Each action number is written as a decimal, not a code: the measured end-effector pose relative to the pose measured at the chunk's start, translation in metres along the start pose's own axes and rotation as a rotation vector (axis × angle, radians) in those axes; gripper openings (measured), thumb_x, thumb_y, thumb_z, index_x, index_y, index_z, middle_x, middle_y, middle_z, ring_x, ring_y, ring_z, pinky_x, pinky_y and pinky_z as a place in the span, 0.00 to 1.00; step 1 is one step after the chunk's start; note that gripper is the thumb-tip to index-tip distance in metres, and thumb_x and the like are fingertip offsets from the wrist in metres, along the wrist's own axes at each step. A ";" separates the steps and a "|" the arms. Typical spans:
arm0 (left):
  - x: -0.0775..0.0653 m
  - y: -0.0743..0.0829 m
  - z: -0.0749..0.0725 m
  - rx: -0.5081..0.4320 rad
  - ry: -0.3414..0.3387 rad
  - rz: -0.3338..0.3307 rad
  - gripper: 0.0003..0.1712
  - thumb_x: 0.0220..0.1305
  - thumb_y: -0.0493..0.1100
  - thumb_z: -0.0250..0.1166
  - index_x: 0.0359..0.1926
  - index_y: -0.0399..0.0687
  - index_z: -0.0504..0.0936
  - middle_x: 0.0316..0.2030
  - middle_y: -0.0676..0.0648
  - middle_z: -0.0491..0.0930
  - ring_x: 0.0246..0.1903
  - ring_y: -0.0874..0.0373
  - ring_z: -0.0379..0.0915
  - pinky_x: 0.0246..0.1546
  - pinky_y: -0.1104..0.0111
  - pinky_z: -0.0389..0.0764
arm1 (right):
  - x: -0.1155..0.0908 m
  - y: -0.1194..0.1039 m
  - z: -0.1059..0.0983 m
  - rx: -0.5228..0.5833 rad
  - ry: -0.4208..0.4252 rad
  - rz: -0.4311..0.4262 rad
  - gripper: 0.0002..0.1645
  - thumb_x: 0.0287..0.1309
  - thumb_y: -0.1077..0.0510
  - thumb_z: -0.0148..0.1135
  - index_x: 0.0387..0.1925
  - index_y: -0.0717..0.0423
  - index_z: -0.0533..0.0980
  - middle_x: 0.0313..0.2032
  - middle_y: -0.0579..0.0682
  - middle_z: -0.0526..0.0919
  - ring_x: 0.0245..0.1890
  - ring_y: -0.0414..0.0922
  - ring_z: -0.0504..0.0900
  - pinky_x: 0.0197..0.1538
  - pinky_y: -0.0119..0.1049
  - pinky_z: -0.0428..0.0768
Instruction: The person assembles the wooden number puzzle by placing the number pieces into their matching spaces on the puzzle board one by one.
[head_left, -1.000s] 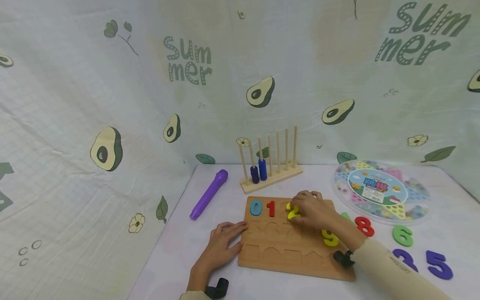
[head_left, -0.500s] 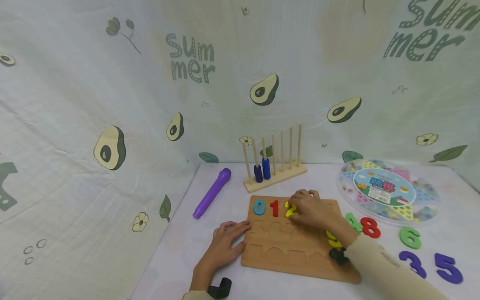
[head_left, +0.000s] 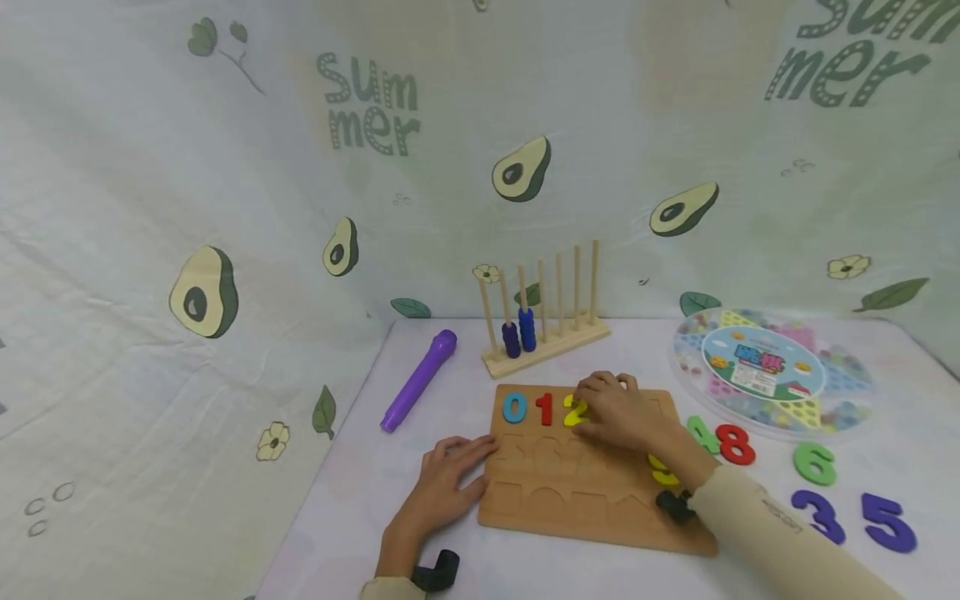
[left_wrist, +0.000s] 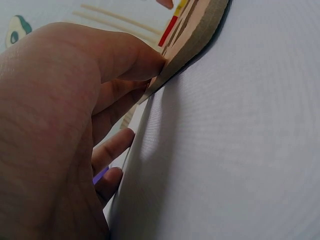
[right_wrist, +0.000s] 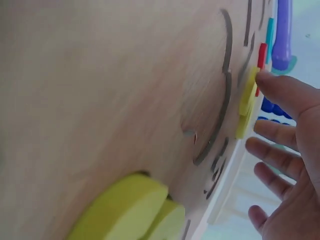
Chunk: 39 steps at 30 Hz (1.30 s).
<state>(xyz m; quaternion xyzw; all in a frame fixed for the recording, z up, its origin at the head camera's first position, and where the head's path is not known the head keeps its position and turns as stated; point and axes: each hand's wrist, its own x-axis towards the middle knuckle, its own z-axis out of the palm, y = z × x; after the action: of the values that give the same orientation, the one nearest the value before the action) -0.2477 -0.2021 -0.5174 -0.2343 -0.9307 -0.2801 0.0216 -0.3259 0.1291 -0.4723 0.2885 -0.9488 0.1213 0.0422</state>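
Note:
A brown wooden puzzle board (head_left: 570, 475) with shaped recesses lies on the table. A blue number 0 (head_left: 514, 408) and a red number 1 (head_left: 544, 409) sit in its top row. Beside them, my right hand (head_left: 618, 412) pinches a yellow number 2 (head_left: 573, 412) between thumb and fingers; part of it is hidden by the fingers. In the right wrist view the thumb touches this yellow piece (right_wrist: 246, 97). My left hand (head_left: 446, 483) rests at the board's left edge with extended fingers. A yellow number 9 (head_left: 663, 471) lies on the board, partly under the right forearm.
Right of the board lie a green 4 (head_left: 702, 434), red 8 (head_left: 736, 445), green 6 (head_left: 814, 463), purple 3 (head_left: 819, 515) and purple 5 (head_left: 888, 523). Behind stand a peg rack (head_left: 547, 354) with beads and a round game box (head_left: 765, 371). A purple microphone-shaped stick (head_left: 418, 381) lies left.
My right hand has shifted the yellow number 2 slightly left, closer to the red number 1. The left hand stays at the board's edge. The head view has shifted a little.

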 end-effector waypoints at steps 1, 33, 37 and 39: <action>0.000 0.000 0.000 0.000 -0.003 -0.004 0.29 0.68 0.47 0.61 0.70 0.64 0.72 0.70 0.61 0.67 0.66 0.52 0.57 0.59 0.46 0.58 | -0.002 0.000 -0.001 -0.003 0.001 0.000 0.27 0.57 0.41 0.71 0.51 0.54 0.81 0.55 0.53 0.80 0.62 0.57 0.68 0.60 0.66 0.60; -0.001 0.001 0.003 0.006 0.046 0.034 0.28 0.68 0.48 0.62 0.69 0.60 0.75 0.69 0.58 0.70 0.64 0.49 0.60 0.57 0.44 0.58 | -0.117 0.019 -0.038 0.034 0.161 0.006 0.17 0.55 0.53 0.74 0.46 0.51 0.84 0.48 0.46 0.82 0.55 0.55 0.75 0.55 0.64 0.61; -0.001 0.000 0.004 0.005 0.033 0.023 0.28 0.68 0.48 0.62 0.69 0.62 0.74 0.69 0.60 0.68 0.66 0.50 0.59 0.59 0.44 0.57 | -0.133 0.025 -0.039 0.054 0.163 0.048 0.19 0.55 0.53 0.74 0.48 0.50 0.83 0.50 0.46 0.82 0.56 0.54 0.74 0.57 0.64 0.59; -0.001 -0.001 0.004 0.001 0.024 0.011 0.29 0.68 0.48 0.62 0.69 0.64 0.74 0.70 0.61 0.68 0.66 0.51 0.58 0.59 0.43 0.57 | -0.140 0.028 -0.039 0.055 0.156 0.072 0.19 0.55 0.52 0.74 0.49 0.50 0.83 0.50 0.46 0.82 0.57 0.54 0.73 0.58 0.65 0.57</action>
<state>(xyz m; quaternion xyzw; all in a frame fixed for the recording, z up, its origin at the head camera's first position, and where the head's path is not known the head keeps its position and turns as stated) -0.2468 -0.2006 -0.5216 -0.2362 -0.9292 -0.2822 0.0344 -0.2247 0.2366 -0.4612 0.2448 -0.9488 0.1708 0.1039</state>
